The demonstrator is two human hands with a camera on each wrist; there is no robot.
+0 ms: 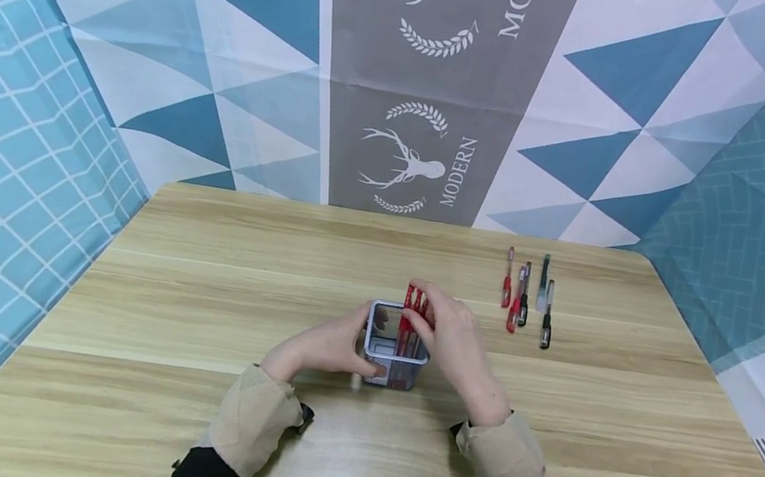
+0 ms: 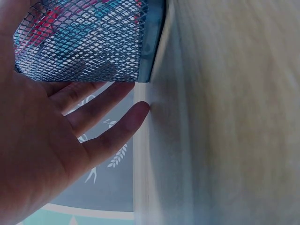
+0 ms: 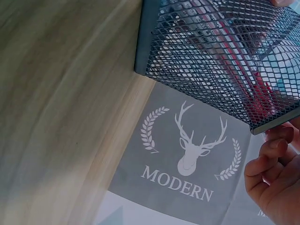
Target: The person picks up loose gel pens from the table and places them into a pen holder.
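Observation:
A mesh pen holder (image 1: 403,375) stands upright in the middle of the wooden table. My left hand (image 1: 333,343) grips its left side, the thumb on the near face and the fingers round behind. In the left wrist view the lower fingers spread beneath the mesh wall (image 2: 93,47). At the holder's right side, my right hand (image 1: 451,336) pinches several red-capped pens (image 1: 405,323) by their upper ends. Their lower parts are inside the holder. Through the mesh in the right wrist view, printed barrels and red caps (image 3: 261,96) show at a slant.
Toward the back right of the table (image 1: 222,245) lie several loose pens: red ones (image 1: 513,315), black ones (image 1: 545,333) and a thin dark item with a pale end (image 1: 542,286). A patterned cloth backdrop (image 1: 245,63) rises behind the table's far edge.

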